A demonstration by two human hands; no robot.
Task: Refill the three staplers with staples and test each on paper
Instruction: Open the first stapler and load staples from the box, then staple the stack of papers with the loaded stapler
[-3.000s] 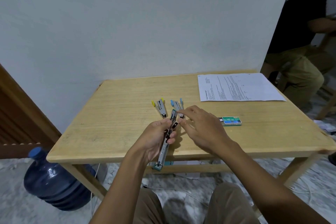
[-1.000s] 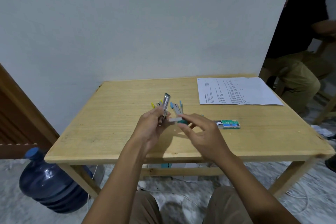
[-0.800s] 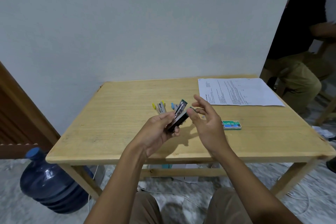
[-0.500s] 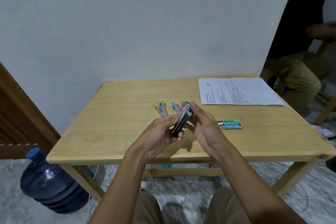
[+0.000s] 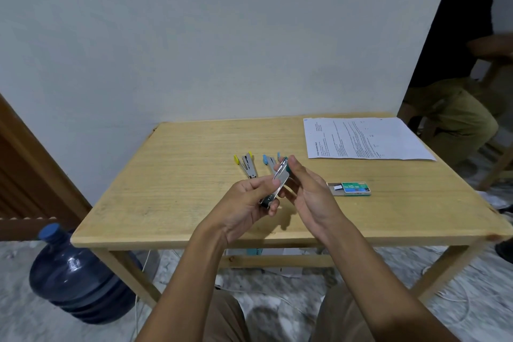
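Green cardboard staple box point(image 5: 350, 189) is lying slid partly open on the wooden bench point(image 5: 180, 175), staples point(image 5: 337, 187) showing.
Left hand point(image 5: 244, 203) and right hand point(image 5: 311, 197) are both closing their grip on 1 silver teal-tipped stapler point(image 5: 278, 184).

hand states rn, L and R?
Left hand: grips the green stapler.
Right hand: pinches that stapler's far end.
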